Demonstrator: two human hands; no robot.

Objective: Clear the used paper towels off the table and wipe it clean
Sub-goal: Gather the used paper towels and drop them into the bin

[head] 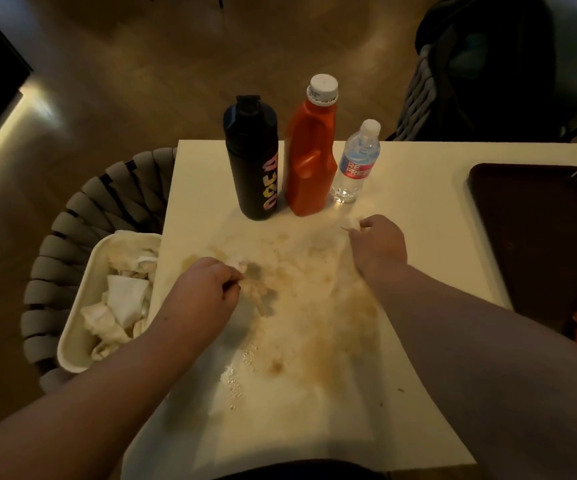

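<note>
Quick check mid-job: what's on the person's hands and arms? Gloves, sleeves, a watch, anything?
Nothing worn shows. The left hand and right hand are bare, with no gloves, rings or wrist bands. The left forearm and right forearm show no sleeve edge up to the frame's border. The dim light could hide small marks.

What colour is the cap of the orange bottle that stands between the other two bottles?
White. The head view shows the cap on the orange bottle.

The single head-worn camera looks steeply down and forward, close over the table [418, 174].
</note>
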